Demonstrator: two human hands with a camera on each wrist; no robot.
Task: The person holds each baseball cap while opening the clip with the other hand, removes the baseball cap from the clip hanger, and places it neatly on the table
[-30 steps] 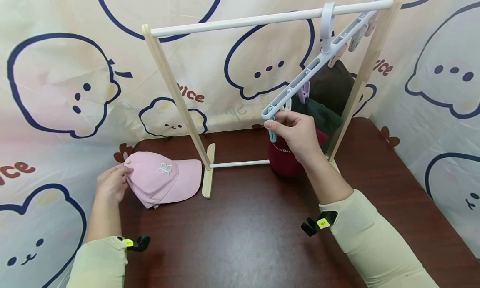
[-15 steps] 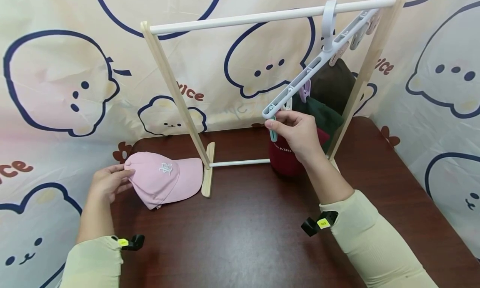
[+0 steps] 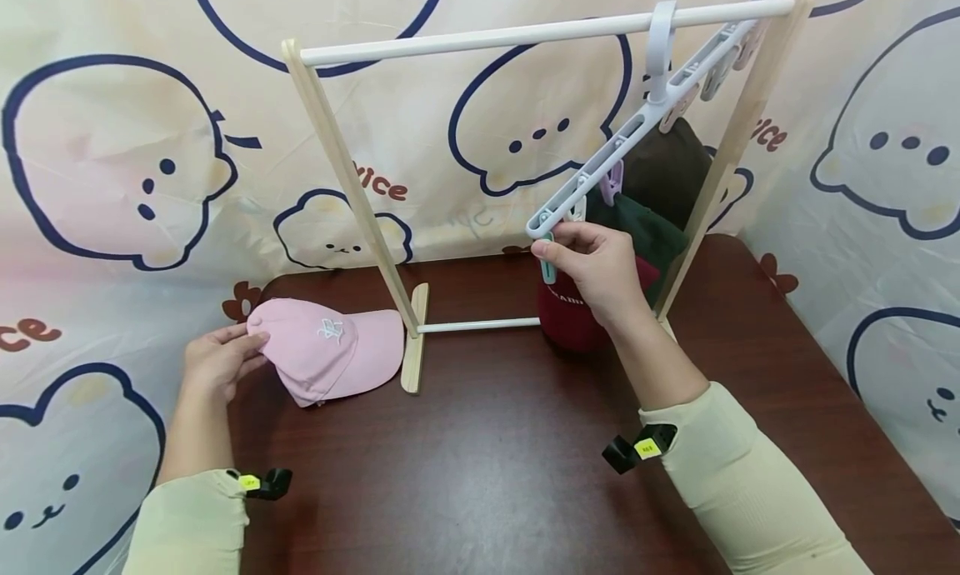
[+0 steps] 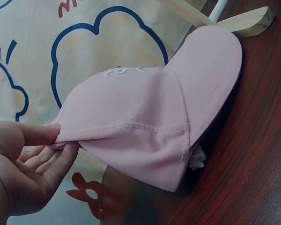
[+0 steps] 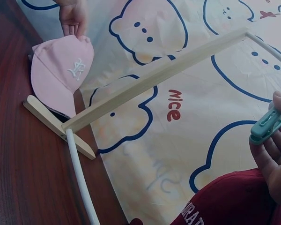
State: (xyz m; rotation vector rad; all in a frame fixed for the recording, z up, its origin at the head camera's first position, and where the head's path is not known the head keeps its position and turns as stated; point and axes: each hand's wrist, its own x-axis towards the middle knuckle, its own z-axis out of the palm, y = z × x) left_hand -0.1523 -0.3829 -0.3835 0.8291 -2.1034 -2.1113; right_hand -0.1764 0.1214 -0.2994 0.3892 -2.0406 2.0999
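At the table's left side my left hand [image 3: 217, 362] pinches the crown of a pink baseball cap [image 3: 307, 350] between thumb and fingers. The left wrist view shows the cap's fabric [image 4: 131, 108] creased at the grip, its brim toward the rack foot. My right hand [image 3: 592, 267] holds a teal clothespin [image 3: 548, 258] at the near end of a pale grey clip hanger [image 3: 600, 162]. That clothespin [image 5: 266, 125] appears between thumb and fingers in the right wrist view. A red cap [image 3: 566, 317] with white lettering hangs just behind this hand, partly hidden by it.
A wooden rack with a white top rod [image 3: 472, 43] carries the hanger by its hook [image 3: 659, 50]. Behind the red cap hang a dark green cap [image 3: 648, 229] and a dark brown cap [image 3: 667, 171]. The rack's left foot [image 3: 415, 342] stands beside the pink cap's brim.
My left hand has shifted slightly left and changed its grip on the pink cap, whose lower edge now sits a little higher. The right hand stays on the clothespin.
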